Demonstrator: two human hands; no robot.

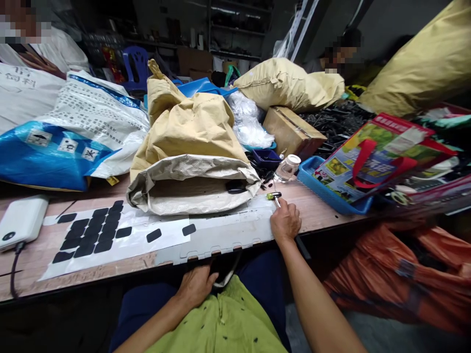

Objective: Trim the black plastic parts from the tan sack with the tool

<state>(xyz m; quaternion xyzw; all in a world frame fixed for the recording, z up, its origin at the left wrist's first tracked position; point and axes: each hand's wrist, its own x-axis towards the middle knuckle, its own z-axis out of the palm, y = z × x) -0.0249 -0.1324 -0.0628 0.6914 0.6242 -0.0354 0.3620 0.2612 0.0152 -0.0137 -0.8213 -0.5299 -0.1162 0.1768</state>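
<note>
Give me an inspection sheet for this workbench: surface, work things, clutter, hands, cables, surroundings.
Surface: wood-look table, partly covered.
Work things: small tool; black pads on a white sheet; grey board at the front edge.
Clutter: open-mouthed tan sack, clear jar, cardboard box, shopping bag in a blue tray.
Hands: right hand grips the tool; left hand by the front edge, grip unclear.
Cables: black cable from a white device.
Surroundings: blue chair, dark shelving, people beyond the table; orange sack at right.
</note>
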